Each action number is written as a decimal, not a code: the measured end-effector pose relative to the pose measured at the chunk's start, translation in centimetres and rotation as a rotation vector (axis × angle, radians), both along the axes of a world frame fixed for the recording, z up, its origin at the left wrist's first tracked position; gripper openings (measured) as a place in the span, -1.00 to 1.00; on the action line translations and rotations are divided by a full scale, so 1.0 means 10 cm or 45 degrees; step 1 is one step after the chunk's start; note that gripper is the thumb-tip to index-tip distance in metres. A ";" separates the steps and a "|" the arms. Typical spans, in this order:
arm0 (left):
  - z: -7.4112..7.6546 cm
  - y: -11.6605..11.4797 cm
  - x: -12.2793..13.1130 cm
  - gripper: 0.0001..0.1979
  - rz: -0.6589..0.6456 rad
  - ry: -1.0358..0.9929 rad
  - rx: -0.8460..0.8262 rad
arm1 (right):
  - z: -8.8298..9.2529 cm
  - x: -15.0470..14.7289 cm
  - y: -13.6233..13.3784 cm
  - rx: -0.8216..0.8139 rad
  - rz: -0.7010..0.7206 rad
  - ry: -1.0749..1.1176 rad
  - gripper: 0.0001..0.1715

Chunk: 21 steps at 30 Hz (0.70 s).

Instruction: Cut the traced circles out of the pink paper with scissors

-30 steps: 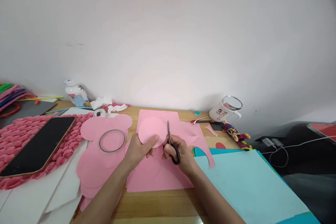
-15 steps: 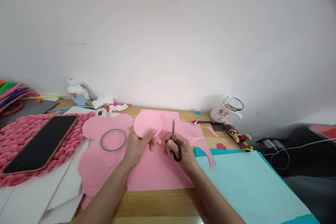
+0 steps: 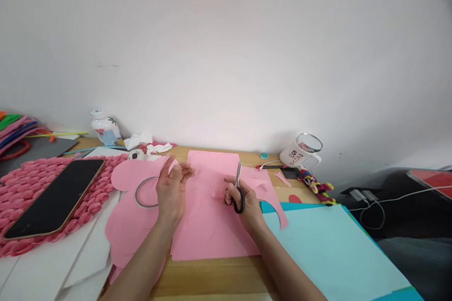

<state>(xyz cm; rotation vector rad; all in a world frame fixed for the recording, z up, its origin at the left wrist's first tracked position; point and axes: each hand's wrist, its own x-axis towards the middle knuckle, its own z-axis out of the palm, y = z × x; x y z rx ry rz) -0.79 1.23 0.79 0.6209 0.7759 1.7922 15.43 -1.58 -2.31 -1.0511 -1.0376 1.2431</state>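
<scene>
My right hand (image 3: pixel 245 202) grips black-handled scissors (image 3: pixel 238 183), blades together and pointing up, over a large pink paper sheet (image 3: pixel 212 230) on the wooden desk (image 3: pixel 219 277). My left hand (image 3: pixel 172 190) hovers with its fingers stretched apart above a pile of pink paper circles (image 3: pixel 130 174). It partly hides a clear tape ring (image 3: pixel 139 195) lying on that pile. Nothing shows in the left hand; a pink circle edge lies just behind its fingertips.
A phone (image 3: pixel 54 197) rests on a pink knitted mat (image 3: pixel 21 183) at the left. White sheets (image 3: pixel 52 263) lie at the front left, a light blue sheet (image 3: pixel 332 249) at the right. A white mug (image 3: pixel 300 153), a small bottle (image 3: pixel 104 129) and cables (image 3: pixel 374 207) stand along the back.
My left hand let go of the pink circle it held up, moved left over the pile and spread its fingers. My right hand with the scissors shifted slightly right.
</scene>
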 end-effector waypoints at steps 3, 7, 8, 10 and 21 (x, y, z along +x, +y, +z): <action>0.01 -0.03 0.01 -0.35 0.043 0.088 0.000 | -0.02 -0.01 0.01 -0.003 0.000 -0.003 -0.68; -0.03 -0.06 0.05 -0.49 0.141 0.426 -0.079 | -0.01 -0.01 0.00 -0.008 0.026 0.030 -0.68; -0.05 -0.07 0.06 -0.60 0.095 0.540 -0.107 | 0.00 -0.01 -0.01 -0.006 0.033 0.030 -0.69; -0.09 -0.08 0.09 -0.77 -0.057 0.806 -0.153 | 0.01 -0.01 -0.02 -0.001 0.031 0.028 -0.71; -0.33 -0.10 0.19 -0.55 -0.314 1.322 0.011 | 0.05 0.00 -0.02 0.083 -0.014 -0.044 -0.72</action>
